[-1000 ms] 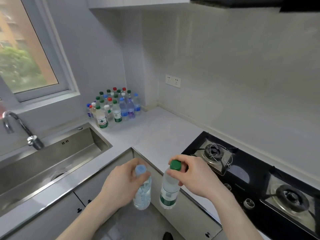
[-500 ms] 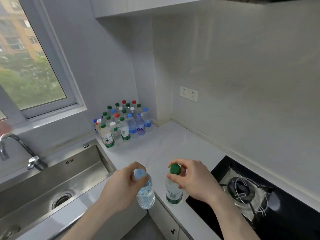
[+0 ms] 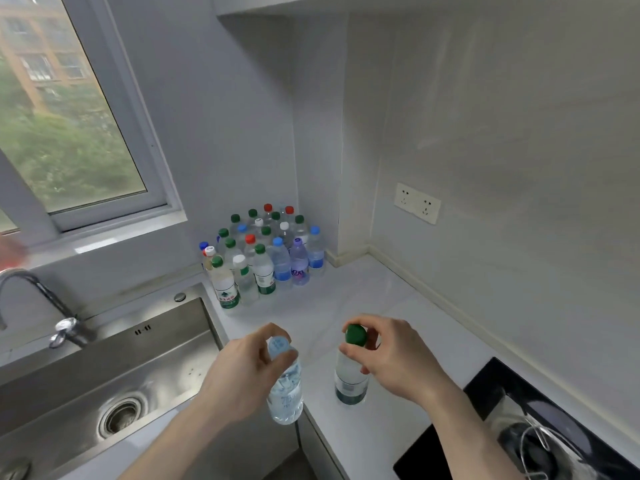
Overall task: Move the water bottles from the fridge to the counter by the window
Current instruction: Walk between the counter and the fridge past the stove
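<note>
My left hand (image 3: 242, 372) pinches a clear bottle with a light-blue cap (image 3: 285, 389) by its neck, over the counter's front edge. My right hand (image 3: 391, 355) grips a green-capped bottle (image 3: 349, 379) at the cap, held upright above the white counter (image 3: 363, 306). Both bottles hang in the air. A cluster of several water bottles (image 3: 263, 254) with green, blue, red and white caps stands in the counter's corner under the window (image 3: 69, 133).
A steel sink (image 3: 104, 382) with a tap (image 3: 41, 306) lies to the left. A black gas hob (image 3: 540, 427) sits at lower right. A double wall socket (image 3: 417, 202) is on the right wall. Bare counter lies between my hands and the bottle cluster.
I have moved closer to the corner counter. Both hands carried their bottles forward from over the cabinet fronts to over the counter edge, and the bottle cluster now looks nearer.
</note>
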`<state>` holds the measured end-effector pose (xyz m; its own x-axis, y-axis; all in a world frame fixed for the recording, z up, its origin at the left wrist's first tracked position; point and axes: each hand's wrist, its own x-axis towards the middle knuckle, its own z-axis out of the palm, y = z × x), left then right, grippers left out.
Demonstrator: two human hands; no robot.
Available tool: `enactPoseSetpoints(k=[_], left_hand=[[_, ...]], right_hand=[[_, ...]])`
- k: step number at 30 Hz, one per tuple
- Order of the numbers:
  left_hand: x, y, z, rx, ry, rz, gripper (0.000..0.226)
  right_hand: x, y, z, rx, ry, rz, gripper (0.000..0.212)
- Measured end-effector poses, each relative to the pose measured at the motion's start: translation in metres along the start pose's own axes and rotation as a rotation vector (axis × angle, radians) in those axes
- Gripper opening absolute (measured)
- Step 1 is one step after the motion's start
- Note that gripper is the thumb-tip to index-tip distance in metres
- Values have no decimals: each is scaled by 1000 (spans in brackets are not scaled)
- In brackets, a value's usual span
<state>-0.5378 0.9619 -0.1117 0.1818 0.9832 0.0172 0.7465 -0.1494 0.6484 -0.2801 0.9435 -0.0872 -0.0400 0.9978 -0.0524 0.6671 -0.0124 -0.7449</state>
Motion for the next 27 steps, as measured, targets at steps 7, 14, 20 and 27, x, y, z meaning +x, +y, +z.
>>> enactPoseSetpoints(k=[7,14,20,27], left_hand=[[71,-39,-14,10,-46,17,14],[141,-81,-40,107,-68,67,18],[186,-123,-52,199,-103,73,22],[229,-165,-53,220,-136,64,30]], right_hand=[[63,-5,29,-19,-17,54,14],[131,-23,61,-63,8,116,15],[171,-29,90,-67,35,158,14],[199,-33,113,-53,61,199,14]])
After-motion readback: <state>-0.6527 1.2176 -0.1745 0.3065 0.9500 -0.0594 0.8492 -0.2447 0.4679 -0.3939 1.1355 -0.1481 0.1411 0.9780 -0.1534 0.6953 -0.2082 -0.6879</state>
